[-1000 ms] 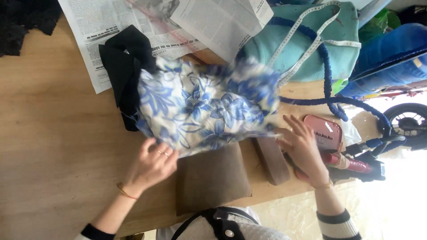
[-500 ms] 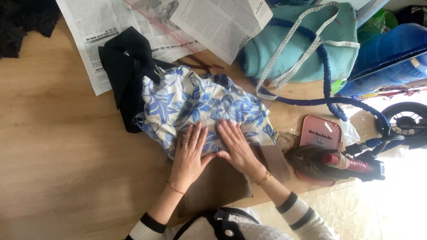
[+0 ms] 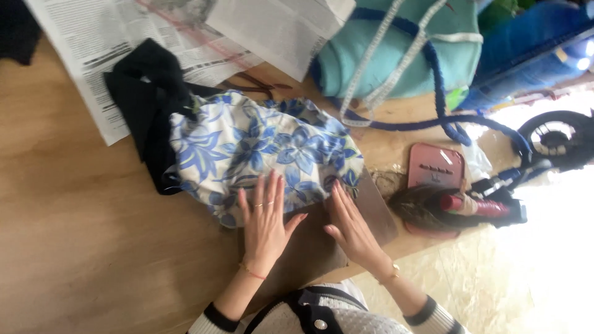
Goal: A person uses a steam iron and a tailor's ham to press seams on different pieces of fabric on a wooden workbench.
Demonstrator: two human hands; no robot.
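Observation:
A white cloth with blue flowers [image 3: 260, 151] lies crumpled on the wooden table [image 3: 80, 241]. Its near edge rests over a brown leather-like piece [image 3: 312, 247]. My left hand [image 3: 265, 219] lies flat, fingers spread, partly on the cloth's near edge and partly on the brown piece. My right hand [image 3: 351, 226] lies flat beside it on the brown piece, fingertips touching the cloth's lower right corner. Neither hand grips anything.
A black garment [image 3: 145, 99] lies under the cloth's left side, on newspapers [image 3: 124, 43]. A teal bag [image 3: 396, 55] with blue straps sits at the back. A pink case [image 3: 436, 167], a dark hairbrush-like object [image 3: 427, 207] and a red item [image 3: 473, 205] lie at right near the table edge.
The cloth was lifted and shaken out, then laid on the table. Both hands came together onto it and have now slid toward me to its near edge.

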